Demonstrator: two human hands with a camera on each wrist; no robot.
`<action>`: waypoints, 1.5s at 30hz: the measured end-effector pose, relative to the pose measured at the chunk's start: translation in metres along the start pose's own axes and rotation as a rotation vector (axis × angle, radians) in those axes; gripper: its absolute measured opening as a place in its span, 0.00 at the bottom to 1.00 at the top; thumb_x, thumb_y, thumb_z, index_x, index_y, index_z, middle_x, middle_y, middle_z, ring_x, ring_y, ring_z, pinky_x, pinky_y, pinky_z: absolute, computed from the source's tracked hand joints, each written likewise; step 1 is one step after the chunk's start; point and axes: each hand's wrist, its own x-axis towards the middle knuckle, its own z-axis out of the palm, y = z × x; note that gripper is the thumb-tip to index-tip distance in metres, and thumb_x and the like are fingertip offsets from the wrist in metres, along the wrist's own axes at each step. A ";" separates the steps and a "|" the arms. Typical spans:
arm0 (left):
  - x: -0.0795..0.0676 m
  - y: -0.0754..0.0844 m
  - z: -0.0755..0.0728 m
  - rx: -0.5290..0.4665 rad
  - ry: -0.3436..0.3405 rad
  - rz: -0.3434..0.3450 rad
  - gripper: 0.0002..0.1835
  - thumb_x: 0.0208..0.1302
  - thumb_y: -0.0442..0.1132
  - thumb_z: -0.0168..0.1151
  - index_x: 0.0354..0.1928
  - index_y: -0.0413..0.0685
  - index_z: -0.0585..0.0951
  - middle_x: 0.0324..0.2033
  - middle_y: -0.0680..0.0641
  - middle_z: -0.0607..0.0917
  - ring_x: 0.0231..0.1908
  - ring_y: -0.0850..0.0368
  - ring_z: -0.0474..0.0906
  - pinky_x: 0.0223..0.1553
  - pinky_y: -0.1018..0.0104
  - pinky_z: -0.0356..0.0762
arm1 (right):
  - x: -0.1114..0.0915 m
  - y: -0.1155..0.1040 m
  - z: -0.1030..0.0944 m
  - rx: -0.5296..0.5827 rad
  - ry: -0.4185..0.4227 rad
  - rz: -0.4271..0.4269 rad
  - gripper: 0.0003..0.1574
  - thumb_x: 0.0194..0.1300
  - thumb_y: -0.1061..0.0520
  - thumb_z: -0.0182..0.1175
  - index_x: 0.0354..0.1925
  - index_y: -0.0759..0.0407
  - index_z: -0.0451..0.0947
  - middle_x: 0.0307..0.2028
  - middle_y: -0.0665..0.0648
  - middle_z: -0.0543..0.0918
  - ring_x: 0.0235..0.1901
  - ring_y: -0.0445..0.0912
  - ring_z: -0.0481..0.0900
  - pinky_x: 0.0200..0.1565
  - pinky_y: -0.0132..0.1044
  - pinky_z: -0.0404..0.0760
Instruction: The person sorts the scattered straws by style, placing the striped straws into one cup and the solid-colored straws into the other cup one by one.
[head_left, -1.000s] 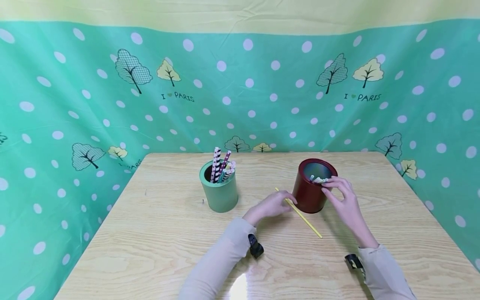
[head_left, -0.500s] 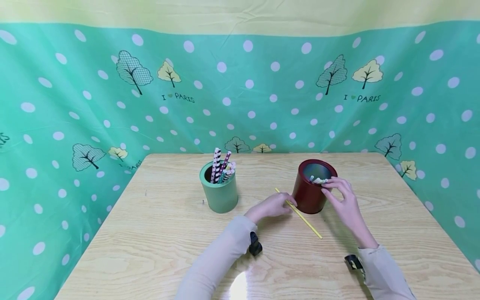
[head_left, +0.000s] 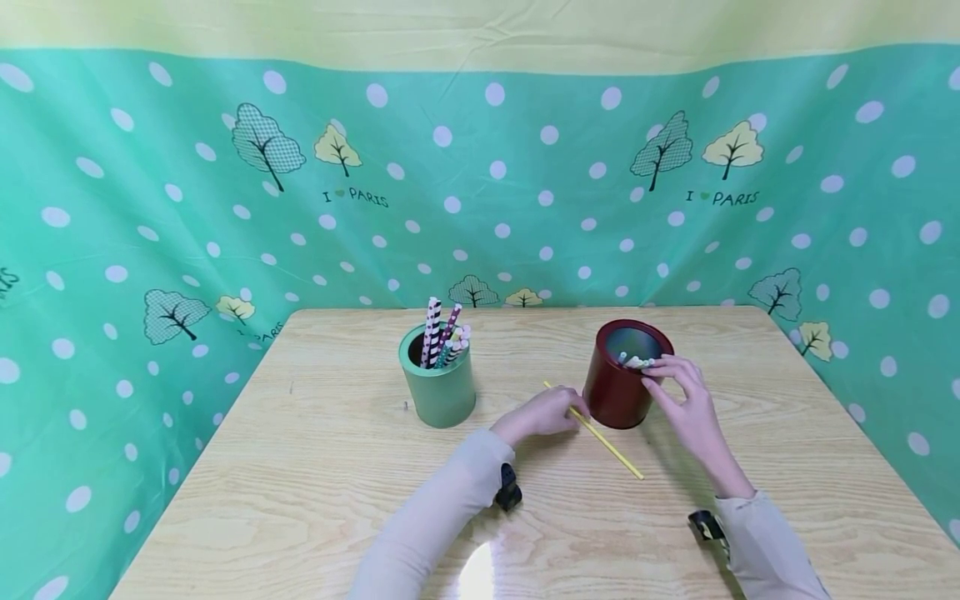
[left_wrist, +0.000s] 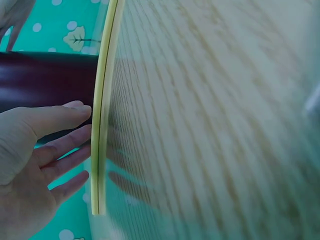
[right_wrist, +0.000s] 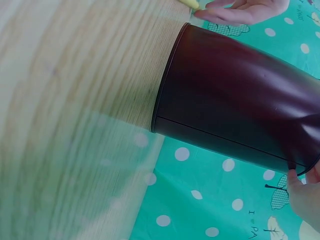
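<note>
A yellow straw lies slantwise on the table. My left hand reaches over it; in the left wrist view the thumb and spread, fairly straight fingers of that hand have their tips right at the straw. Just beyond stands an upright dark red can with several pale straw ends showing inside. My right hand pinches its right rim, thumb outside and fingers over the edge. In the right wrist view the thumb tip presses the wall of the can near its rim.
A green can full of patterned paper straws stands to the left on the wooden table. A teal dotted cloth hangs behind and along both sides.
The straw and my left fingertips have shifted slightly leftward. My right hand keeps its hold on the red can's rim, which stays in place.
</note>
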 end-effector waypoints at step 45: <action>-0.006 0.011 -0.001 0.051 -0.241 -0.052 0.10 0.47 0.32 0.64 0.30 0.57 0.81 0.26 0.62 0.75 0.32 0.68 0.64 0.37 0.74 0.53 | 0.000 -0.001 0.000 -0.001 0.005 -0.016 0.08 0.50 0.75 0.57 0.33 0.72 0.76 0.40 0.66 0.73 0.51 0.41 0.63 0.53 0.23 0.55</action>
